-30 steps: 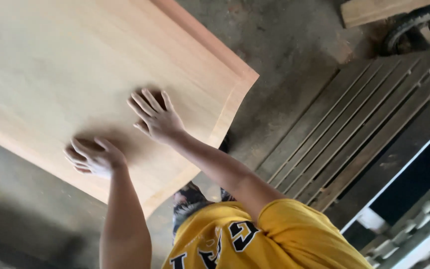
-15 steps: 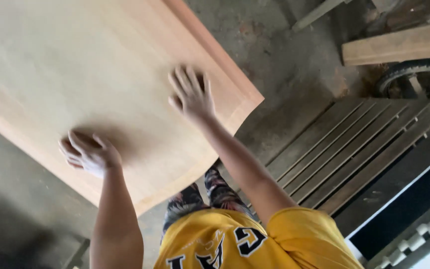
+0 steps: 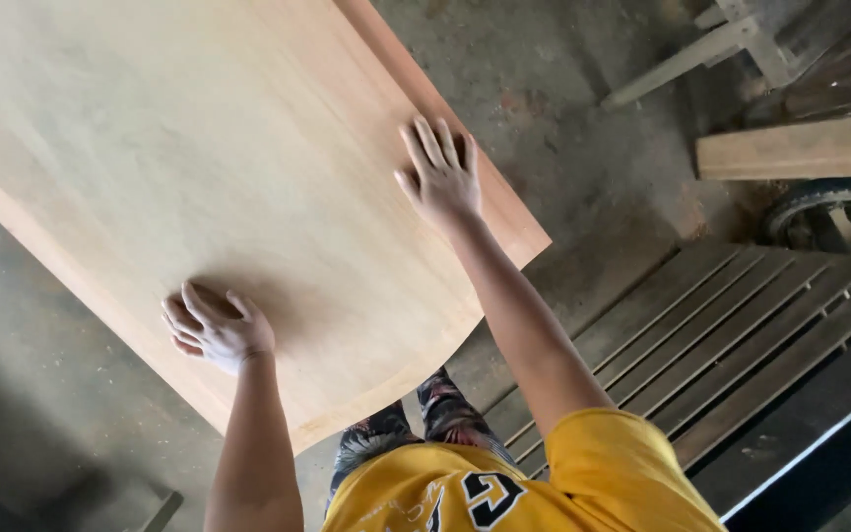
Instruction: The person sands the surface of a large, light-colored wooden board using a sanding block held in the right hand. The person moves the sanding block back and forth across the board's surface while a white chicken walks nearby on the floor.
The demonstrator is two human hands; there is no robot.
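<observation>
A large pale wooden panel (image 3: pixel 199 187) with a raised border strip along its right edge and a curved near end fills the upper left. My left hand (image 3: pixel 217 333) rests on its near left part with the fingers bent and spread, their tips pressing on the wood; I see nothing in it. My right hand (image 3: pixel 440 179) lies flat with the fingers apart beside the right border strip, arm stretched out. My yellow shirt (image 3: pixel 524 488) and patterned trousers (image 3: pixel 425 419) show below.
A slatted wooden frame (image 3: pixel 741 345) lies on the dusty concrete floor (image 3: pixel 583 148) at the right. A thick timber plank (image 3: pixel 800 148) and a wheel's tyre (image 3: pixel 819 202) sit at the upper right, with pale wooden legs (image 3: pixel 701 49) above them.
My right hand has slid up the panel, away from me, toward the right border strip. My left hand has stayed in about the same spot.
</observation>
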